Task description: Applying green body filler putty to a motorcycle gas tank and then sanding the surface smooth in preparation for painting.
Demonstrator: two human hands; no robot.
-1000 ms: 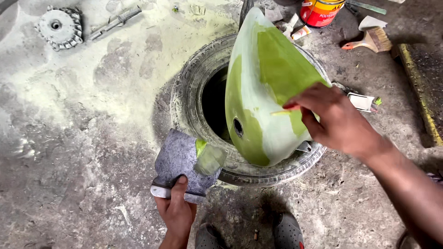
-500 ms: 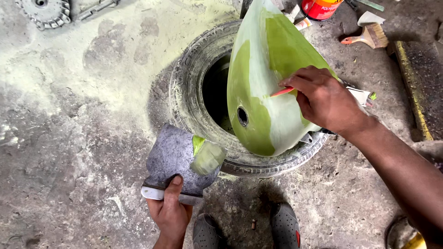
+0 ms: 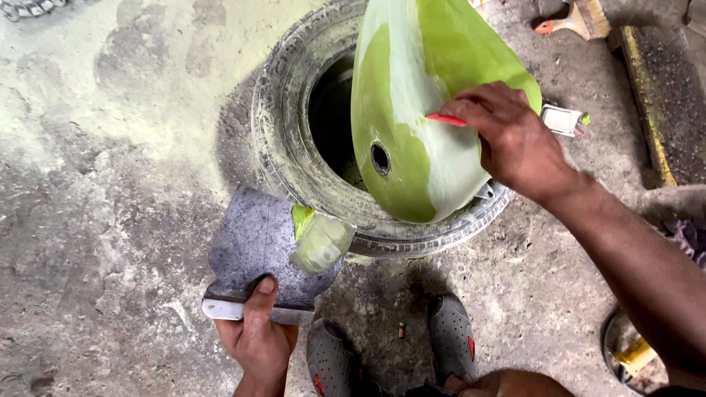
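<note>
Right hand (image 3: 515,143) gripping red scraper (image 3: 445,118) against green tank (image 3: 419,110) on tyre (image 3: 294,147), left hand (image 3: 257,334) clutching putty board (image 3: 261,250).

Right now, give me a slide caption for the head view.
Right hand spreads green filler on tank atop tyre; left hand holds board.

Green, teardrop-shaped metal fuel tank (image 3: 419,110), smeared with paler filler, round hole low on its side: propped tilted on a worn black rubber tyre (image 3: 294,147) lying flat at upper centre of frame. Thin red-edged spreader (image 3: 445,118) pressed against tank's right flank. Grey, flat mixing board (image 3: 254,246) with white handle and a lump of pale green putty (image 3: 320,242), lower centre-left, just beside tyre's near edge.
</note>
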